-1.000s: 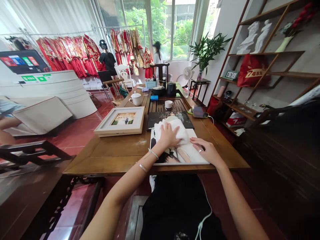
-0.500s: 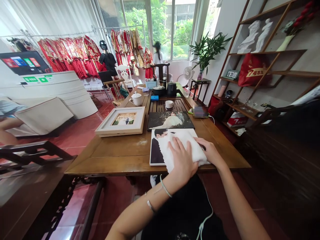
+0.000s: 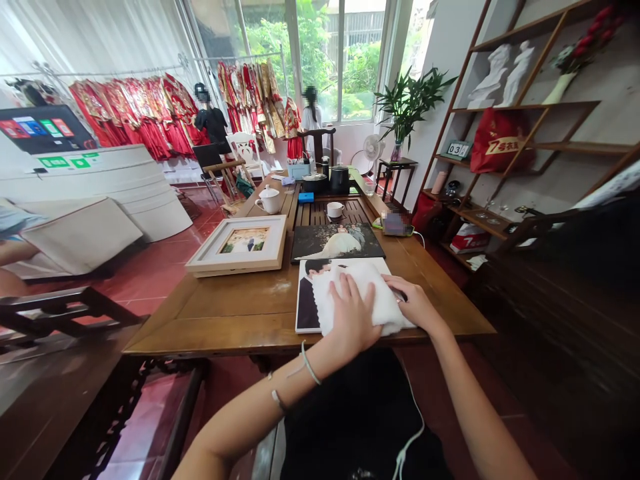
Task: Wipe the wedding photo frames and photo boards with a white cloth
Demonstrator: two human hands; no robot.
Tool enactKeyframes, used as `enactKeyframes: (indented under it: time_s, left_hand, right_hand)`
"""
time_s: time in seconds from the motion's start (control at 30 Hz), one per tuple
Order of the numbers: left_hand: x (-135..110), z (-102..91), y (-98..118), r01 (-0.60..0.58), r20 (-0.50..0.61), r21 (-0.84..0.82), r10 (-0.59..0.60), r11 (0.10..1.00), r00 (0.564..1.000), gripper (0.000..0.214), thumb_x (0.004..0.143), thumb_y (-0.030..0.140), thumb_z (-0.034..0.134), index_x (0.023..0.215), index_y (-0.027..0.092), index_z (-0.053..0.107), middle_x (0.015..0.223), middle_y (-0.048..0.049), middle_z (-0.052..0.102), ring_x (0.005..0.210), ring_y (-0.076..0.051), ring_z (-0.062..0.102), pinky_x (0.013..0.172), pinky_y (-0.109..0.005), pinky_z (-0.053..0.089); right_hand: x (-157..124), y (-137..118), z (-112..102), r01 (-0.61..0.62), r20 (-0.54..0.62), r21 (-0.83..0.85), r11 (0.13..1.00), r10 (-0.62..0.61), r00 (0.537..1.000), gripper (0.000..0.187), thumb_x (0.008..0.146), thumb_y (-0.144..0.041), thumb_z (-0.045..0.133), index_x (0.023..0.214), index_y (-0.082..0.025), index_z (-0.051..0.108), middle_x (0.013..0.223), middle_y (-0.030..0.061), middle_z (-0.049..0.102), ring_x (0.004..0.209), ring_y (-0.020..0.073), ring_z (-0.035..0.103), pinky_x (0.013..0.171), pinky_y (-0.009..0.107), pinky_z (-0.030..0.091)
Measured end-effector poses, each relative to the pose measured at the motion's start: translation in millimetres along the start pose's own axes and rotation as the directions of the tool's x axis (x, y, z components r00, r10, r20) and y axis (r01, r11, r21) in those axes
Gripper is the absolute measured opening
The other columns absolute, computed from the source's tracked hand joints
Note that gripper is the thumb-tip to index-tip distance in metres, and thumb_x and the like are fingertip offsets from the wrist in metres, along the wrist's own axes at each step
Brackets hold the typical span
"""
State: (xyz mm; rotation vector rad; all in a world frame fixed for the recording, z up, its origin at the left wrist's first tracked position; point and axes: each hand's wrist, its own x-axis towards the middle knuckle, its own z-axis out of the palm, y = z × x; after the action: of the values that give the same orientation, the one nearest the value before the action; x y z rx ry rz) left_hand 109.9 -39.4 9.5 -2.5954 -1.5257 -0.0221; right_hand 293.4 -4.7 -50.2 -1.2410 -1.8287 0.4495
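A white cloth [image 3: 385, 308] lies over most of a photo panel [image 3: 307, 307], whose visible left part shows a person in a dark suit. My left hand [image 3: 354, 319] presses flat on the cloth with its fingers spread. At the panel's right side, my right hand [image 3: 419, 307] has its fingers bent over the edge; its underside is hidden. Touching or nearly touching the panel's far edge is a dark photo panel [image 3: 320, 235] with a pale dress in it. A pale framed photo [image 3: 277, 260] rests on the table to the left.
The wooden table [image 3: 225, 320] also bears a lidded white cup [image 3: 270, 200], a small white cup [image 3: 335, 209] on a slatted tea tray [image 3: 310, 217], a blue box [image 3: 306, 197] and a phone with a cable [image 3: 397, 225]. A dark bench [image 3: 60, 387] stands at left, shelves [image 3: 570, 147] at right.
The view has shifted slightly. My left hand has moved a little left and toward me on the panel along with the cloth; my right hand stays at the panel's right edge.
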Motion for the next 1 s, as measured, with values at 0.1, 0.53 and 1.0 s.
enactKeyframes:
  time_s: [0.1,0.53,1.0]
  left_hand:
    - [16,0.7,-22,-0.035,0.001,0.031,0.035,0.999,0.999,0.080,0.081,0.061,0.055,0.146,0.020,0.034,0.148,-0.0246,0.034,0.138,-0.045,0.024,0.106,-0.063,0.022]
    - [115,23.1,-71,-0.447,-0.141,0.064,0.452,0.892,0.881,0.063,0.083,0.051,0.051,0.139,0.023,0.043,0.131,-0.0155,0.049,0.127,-0.034,0.040,0.103,-0.053,0.030]
    - [119,21.1,-73,-0.561,-0.129,0.004,0.557,0.828,0.820,0.056,0.086,0.044,0.051,0.138,0.024,0.043,0.144,-0.0112,0.043,0.133,-0.027,0.036,0.107,-0.046,0.028]
  right_hand:
    - [1,-1,1,0.022,-0.014,-0.025,0.999,-0.022,1.000,0.026,0.080,-0.021,0.052,0.094,-0.022,0.074,0.117,0.0085,0.070,0.112,0.0244,0.064,0.100,0.041,0.048]
    - [2,-4,1,0.012,-0.025,-0.068,0.998,-0.013,1.000,0.022,0.083,-0.026,0.053,0.089,-0.021,0.073,0.108,0.0082,0.072,0.104,0.0246,0.067,0.093,0.039,0.051]
    - [2,-6,2,-0.028,-0.038,-0.082,0.996,0.025,0.999,0.022,0.082,-0.023,0.052,0.090,-0.021,0.072,0.105,0.0073,0.073,0.102,0.0236,0.067,0.093,0.037,0.050]
